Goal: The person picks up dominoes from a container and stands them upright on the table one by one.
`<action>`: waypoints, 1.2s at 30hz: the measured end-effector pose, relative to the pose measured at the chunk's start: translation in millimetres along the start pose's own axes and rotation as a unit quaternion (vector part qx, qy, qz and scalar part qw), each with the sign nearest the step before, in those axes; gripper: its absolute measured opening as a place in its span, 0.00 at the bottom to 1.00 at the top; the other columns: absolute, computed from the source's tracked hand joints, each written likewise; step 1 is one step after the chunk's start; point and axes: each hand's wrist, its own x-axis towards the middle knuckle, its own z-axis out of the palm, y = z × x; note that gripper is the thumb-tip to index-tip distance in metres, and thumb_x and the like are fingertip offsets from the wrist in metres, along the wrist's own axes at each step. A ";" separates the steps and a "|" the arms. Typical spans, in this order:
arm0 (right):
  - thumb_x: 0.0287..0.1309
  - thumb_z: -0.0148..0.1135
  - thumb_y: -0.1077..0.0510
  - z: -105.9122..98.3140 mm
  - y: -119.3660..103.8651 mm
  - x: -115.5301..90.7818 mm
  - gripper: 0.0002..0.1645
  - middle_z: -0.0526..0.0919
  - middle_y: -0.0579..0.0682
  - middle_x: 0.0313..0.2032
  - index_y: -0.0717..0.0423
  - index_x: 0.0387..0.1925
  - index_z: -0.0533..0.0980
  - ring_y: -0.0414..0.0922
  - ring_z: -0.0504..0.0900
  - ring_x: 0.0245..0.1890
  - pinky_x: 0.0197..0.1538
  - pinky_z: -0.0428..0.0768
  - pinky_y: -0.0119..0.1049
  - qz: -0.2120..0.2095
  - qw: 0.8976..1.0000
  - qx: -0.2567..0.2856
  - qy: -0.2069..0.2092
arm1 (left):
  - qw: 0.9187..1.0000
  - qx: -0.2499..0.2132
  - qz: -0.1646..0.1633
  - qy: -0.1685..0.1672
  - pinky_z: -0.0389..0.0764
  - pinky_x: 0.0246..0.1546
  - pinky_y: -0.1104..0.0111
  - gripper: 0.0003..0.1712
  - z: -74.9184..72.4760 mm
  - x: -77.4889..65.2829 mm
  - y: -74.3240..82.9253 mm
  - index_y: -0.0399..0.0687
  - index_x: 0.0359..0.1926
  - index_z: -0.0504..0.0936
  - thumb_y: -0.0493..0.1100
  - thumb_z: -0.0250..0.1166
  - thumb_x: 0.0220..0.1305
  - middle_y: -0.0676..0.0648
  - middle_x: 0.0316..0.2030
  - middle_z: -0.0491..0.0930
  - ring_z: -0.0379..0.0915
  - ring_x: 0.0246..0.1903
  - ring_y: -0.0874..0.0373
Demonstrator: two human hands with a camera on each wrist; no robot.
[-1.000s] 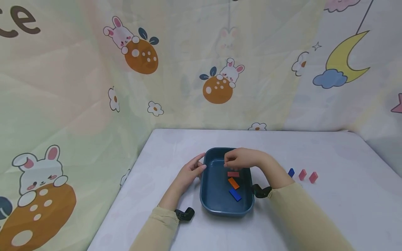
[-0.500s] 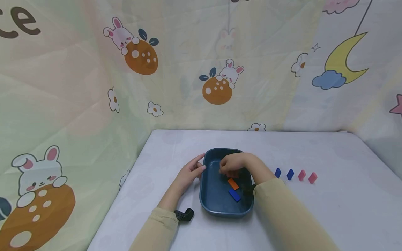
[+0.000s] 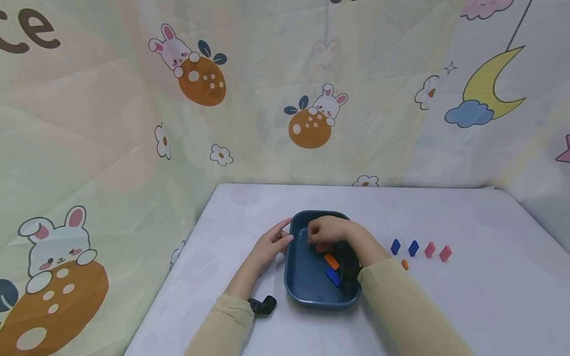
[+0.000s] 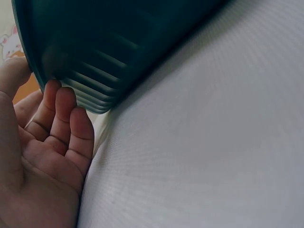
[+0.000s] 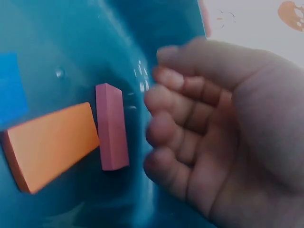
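A dark blue-green rectangular tray [image 3: 307, 291] stands on the table. My left hand [image 3: 267, 247] touches the tray's left side, its thumb tip at the rim and its fingers [image 4: 78, 126] against the ribbed outer wall. My right hand [image 3: 331, 230] is inside the tray's far end, fingers loosely curled, with nothing showing between them in the right wrist view. Close beside those fingertips is a pink rectangular block [image 5: 111, 128], partly covered by the hand in the head view. An orange block [image 5: 54, 145] and a blue block [image 3: 333, 277] lie nearer me in the tray.
Right of the tray, two blue blocks [image 3: 413, 248] and two pink blocks [image 3: 430, 250] stand in a row on the white-covered table [image 3: 481, 296]. A small orange block [image 3: 404, 264] shows beside my right sleeve [image 3: 401, 296]. Printed fabric [image 3: 258, 163] hangs behind the table.
My right hand has moved left and deeper into the tray, over the pink block. The withdrawn sleeve uncovers another blue block and an orange one on the table. The left hand stays put.
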 end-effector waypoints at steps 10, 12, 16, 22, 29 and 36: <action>0.57 0.70 0.53 2.8 -4.6 -5.7 0.12 0.77 0.46 0.23 0.52 0.32 0.75 0.43 0.75 0.26 0.32 0.72 0.36 0.054 0.997 -0.048 -0.008 | 1.000 0.003 -0.001 0.002 0.77 0.44 0.63 0.33 0.6 0.6 -1.8 0.71 0.70 0.67 0.59 0.64 0.66 0.48 0.39 0.80 0.76 0.35 0.55; 0.57 0.70 0.53 3.9 -4.9 -6.0 0.11 0.77 0.46 0.22 0.52 0.30 0.75 0.43 0.75 0.25 0.32 0.72 0.35 0.051 0.997 -0.053 -0.009 | 1.000 0.006 -0.002 0.003 0.77 0.44 0.63 0.32 0.7 1.1 -2.1 0.71 0.70 0.67 0.59 0.64 0.66 0.48 0.39 0.80 0.76 0.35 0.55; 0.58 0.69 0.53 4.9 -3.9 -5.3 0.10 0.77 0.45 0.21 0.52 0.27 0.76 0.42 0.75 0.25 0.32 0.73 0.35 0.039 0.997 -0.062 -0.006 | 1.000 0.005 -0.004 0.004 0.76 0.44 0.63 0.33 0.5 1.9 -2.8 0.72 0.70 0.67 0.60 0.64 0.65 0.49 0.39 0.79 0.76 0.35 0.55; 0.57 0.70 0.53 7.3 -2.5 -2.8 0.10 0.78 0.45 0.24 0.49 0.27 0.76 0.42 0.76 0.26 0.33 0.74 0.35 0.030 0.997 -0.075 0.007 | 1.000 0.001 0.003 0.001 0.77 0.43 0.64 0.33 -0.3 1.1 -1.3 0.69 0.71 0.67 0.57 0.64 0.66 0.49 0.39 0.79 0.75 0.34 0.56; 0.56 0.70 0.54 8.5 -3.6 -3.2 0.09 0.80 0.45 0.27 0.47 0.28 0.76 0.43 0.78 0.29 0.35 0.76 0.36 0.022 0.995 -0.095 0.016 | 1.000 0.001 -0.002 0.004 0.76 0.43 0.63 0.32 0.3 1.4 -1.9 0.71 0.70 0.67 0.57 0.64 0.66 0.49 0.39 0.79 0.75 0.35 0.55; 0.61 0.65 0.51 5.7 -4.0 -3.5 0.08 0.79 0.43 0.25 0.45 0.29 0.76 0.42 0.77 0.27 0.34 0.73 0.36 0.004 0.993 -0.112 0.033 | 1.000 0.000 0.002 0.002 0.76 0.43 0.63 0.32 0.6 1.3 -2.3 0.72 0.69 0.67 0.57 0.64 0.66 0.48 0.38 0.79 0.75 0.34 0.55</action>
